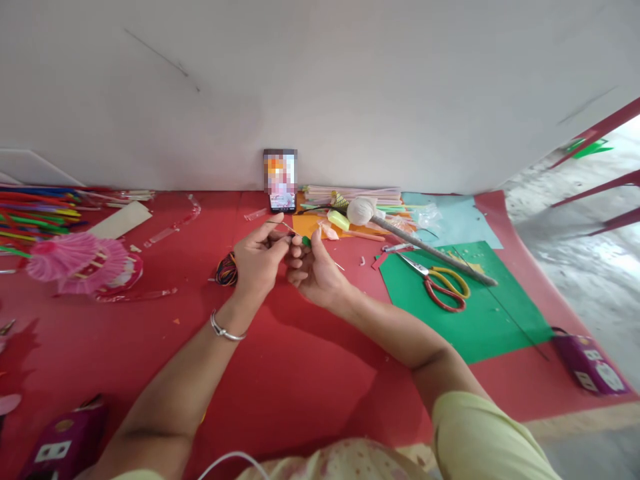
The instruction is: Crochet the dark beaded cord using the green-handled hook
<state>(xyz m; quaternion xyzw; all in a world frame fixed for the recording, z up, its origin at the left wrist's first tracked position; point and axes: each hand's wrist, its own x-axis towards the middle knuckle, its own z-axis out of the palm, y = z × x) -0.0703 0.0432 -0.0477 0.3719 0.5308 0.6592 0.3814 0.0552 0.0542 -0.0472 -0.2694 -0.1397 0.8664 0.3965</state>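
A pale grey wall (350, 80) fills the top of my head view, and below it a red sheet (300, 373) covers the tabletop I sit at. My two hands meet at the centre of the view. My left hand (257, 260), with a silver bangle (226, 330) on its wrist, has its fingers (277, 243) narrowed to a pinch on a thin wire (286, 227) that slants up toward eleven o'clock. My right hand (315, 270) presses against it, fingers curled close, the thumb up beside a small green piece (306, 241); whether that piece is truly gripped or only resting at the fingertips I cannot tell. At nine o'clock from my left hand, just beside it, lies a coil of dark and coloured wires (227, 270). At twelve o'clock a phone (281, 180) stands propped against the wall. At three o'clock a green paper sheet (480, 320) carries scissors (443, 283) with red and yellow handles, and a long grey stick with a white wrapped ball (363, 210) on its end slants across the sheet's top edge. Farther out at nine o'clock sit pink fringed paper pieces (75, 260), with a heap of coloured straws (35, 213) behind them at ten. A purple box (590, 363) rests at four o'clock, well apart from my hands.
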